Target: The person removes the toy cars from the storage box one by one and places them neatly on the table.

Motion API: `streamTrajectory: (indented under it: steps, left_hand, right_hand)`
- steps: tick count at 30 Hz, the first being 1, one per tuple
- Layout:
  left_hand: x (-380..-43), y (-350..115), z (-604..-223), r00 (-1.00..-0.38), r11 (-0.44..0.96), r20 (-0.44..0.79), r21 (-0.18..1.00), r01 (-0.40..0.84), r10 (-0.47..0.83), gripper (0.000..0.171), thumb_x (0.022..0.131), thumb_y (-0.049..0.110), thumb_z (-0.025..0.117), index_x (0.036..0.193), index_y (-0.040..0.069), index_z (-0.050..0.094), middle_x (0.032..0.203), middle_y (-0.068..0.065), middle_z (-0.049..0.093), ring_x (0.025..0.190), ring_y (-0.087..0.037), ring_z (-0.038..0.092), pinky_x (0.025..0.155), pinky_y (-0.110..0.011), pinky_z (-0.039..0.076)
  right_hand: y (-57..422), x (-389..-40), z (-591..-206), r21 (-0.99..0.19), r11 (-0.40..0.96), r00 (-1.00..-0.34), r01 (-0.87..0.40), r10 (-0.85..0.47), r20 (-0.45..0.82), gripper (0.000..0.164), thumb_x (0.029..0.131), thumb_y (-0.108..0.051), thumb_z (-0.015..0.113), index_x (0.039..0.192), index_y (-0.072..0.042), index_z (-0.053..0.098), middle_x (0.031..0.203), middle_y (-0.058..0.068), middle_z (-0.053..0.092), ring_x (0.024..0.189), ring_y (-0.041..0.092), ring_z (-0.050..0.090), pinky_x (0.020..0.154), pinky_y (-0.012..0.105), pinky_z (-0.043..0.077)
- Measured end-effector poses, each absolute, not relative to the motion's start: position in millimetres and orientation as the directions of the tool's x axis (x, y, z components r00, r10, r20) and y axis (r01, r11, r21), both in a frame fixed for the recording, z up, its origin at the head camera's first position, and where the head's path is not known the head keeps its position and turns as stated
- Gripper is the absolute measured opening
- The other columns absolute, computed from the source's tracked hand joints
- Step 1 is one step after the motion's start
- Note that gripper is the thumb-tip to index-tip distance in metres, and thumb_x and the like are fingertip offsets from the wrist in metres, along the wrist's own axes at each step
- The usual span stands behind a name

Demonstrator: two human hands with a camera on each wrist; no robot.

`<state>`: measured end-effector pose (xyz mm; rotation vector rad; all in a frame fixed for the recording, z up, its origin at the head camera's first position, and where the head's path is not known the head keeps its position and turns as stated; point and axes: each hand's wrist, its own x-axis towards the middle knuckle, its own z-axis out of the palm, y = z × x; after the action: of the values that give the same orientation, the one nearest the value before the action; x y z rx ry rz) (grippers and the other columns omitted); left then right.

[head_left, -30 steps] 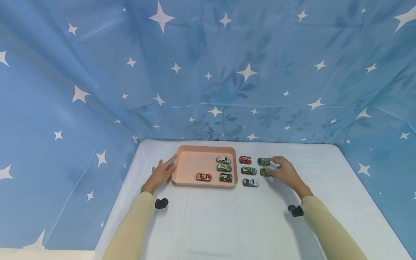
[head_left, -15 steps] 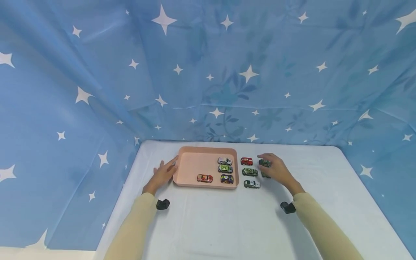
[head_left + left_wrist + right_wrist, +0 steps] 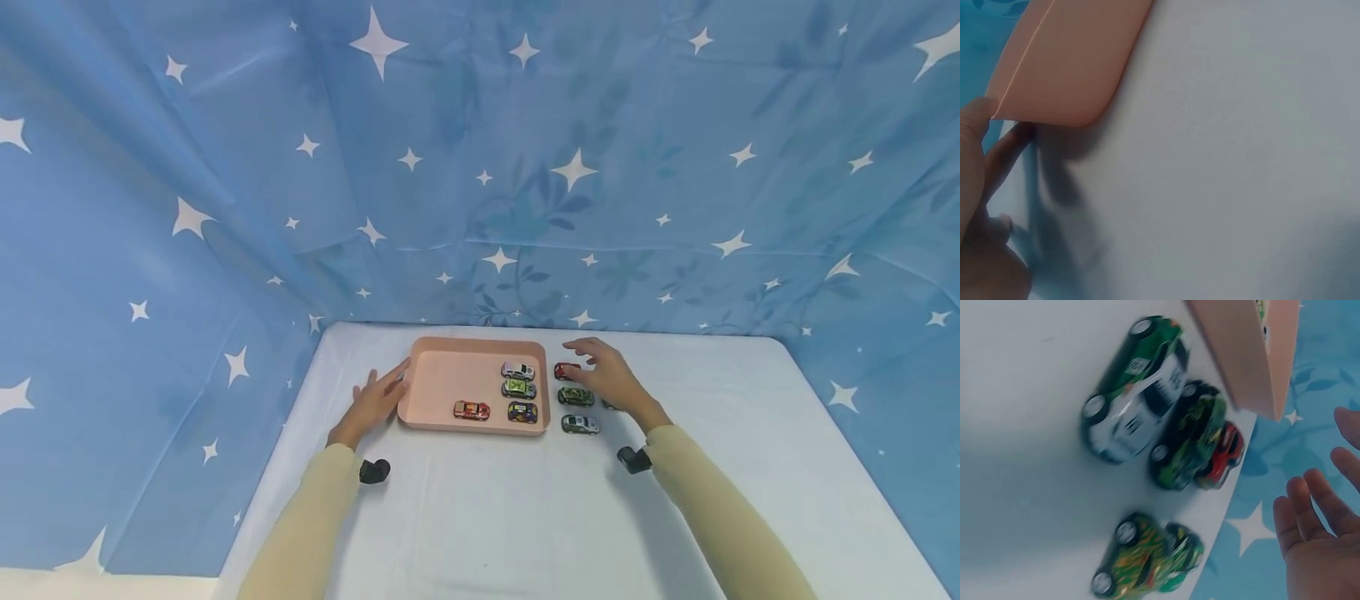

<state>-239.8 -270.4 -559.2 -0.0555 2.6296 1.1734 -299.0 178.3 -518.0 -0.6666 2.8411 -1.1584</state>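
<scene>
My left hand (image 3: 372, 406) rests at the left side of a peach tray (image 3: 442, 428). In the left wrist view two digits touch the tray's end (image 3: 1079, 75), one at the rim and one lower on the wall. My right hand (image 3: 611, 379) hovers over a red toy car (image 3: 562, 370), partly covering it in the head view. Its fingers (image 3: 1300, 512) are spread and hold nothing. Below the red car lie a green camouflage toy car (image 3: 576, 397) and a white-and-green toy car (image 3: 580, 424). Two more green toy cars (image 3: 1132, 556) are mostly hidden by the hand in the head view.
Inside the tray stand a white toy car (image 3: 518, 371), a lime-green one (image 3: 519, 388), a blue one (image 3: 522, 412) and a red-orange one (image 3: 472, 410). The white table (image 3: 480, 517) ends at a blue star-patterned curtain (image 3: 420, 200) behind.
My right hand has moved left, from the two green toy cars on the right to over the red toy car. My left hand and the toy cars stay in place.
</scene>
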Motion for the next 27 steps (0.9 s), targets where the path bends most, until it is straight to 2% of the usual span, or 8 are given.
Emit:
streamTrajectory:
  steps: [8, 16, 22, 27]
  left_hand:
    - [-239, -268, -560, -0.965, 0.673, -0.255, 0.725, -0.149, 0.061, 0.057, 0.117, 0.044, 0.041, 0.172, 0.033, 0.028, 0.164, -0.011, 0.047, 0.162, -0.043, -0.008, 0.123, -0.065, -0.019]
    - [-242, -270, -557, -0.968, 0.679, -0.244, 0.721, -0.137, 0.064, 0.057, 0.117, 0.043, 0.041, 0.172, 0.033, 0.028, 0.166, -0.010, 0.045, 0.163, -0.042, -0.008, 0.123, -0.065, -0.019]
    - [-243, -271, -557, -0.969, 0.684, -0.239, 0.718, -0.131, 0.066, 0.057, 0.117, 0.043, 0.040, 0.172, 0.032, 0.028, 0.168, -0.010, 0.040, 0.162, -0.043, -0.008, 0.122, -0.065, -0.020]
    - [-242, -270, -562, -0.967, 0.673, -0.245, 0.727, -0.138, 0.066, 0.058, 0.116, 0.043, 0.041, 0.172, 0.032, 0.028, 0.167, -0.011, 0.041, 0.162, -0.044, -0.009, 0.122, -0.065, -0.021]
  right_hand:
    - [151, -304, -506, -0.680, 0.625, -0.905, -0.383, -0.399, 0.144, 0.045, 0.102, -0.011, 0.075, 0.143, 0.001, 0.065, 0.140, 0.024, 0.063, 0.126, 0.044, 0.061, 0.103, 0.061, 0.053]
    - [118, -312, -501, -0.689, 0.560, -0.860, -0.460, -0.475, 0.189, 0.046, 0.102, -0.017, 0.077, 0.141, 0.005, 0.065, 0.141, 0.024, 0.064, 0.125, 0.045, 0.062, 0.102, 0.059, 0.055]
    - [91, -311, -504, -0.772, 0.506, -0.870, -0.384, -0.478, 0.119, 0.047, 0.102, -0.019, 0.077, 0.144, -0.002, 0.066, 0.145, 0.018, 0.063, 0.129, 0.040, 0.062, 0.107, 0.057, 0.052]
    - [74, -306, -507, -0.766, 0.508, -0.860, -0.393, -0.498, 0.111, 0.046, 0.102, -0.015, 0.076, 0.144, 0.000, 0.066, 0.144, 0.016, 0.064, 0.129, 0.036, 0.062, 0.108, 0.054, 0.052]
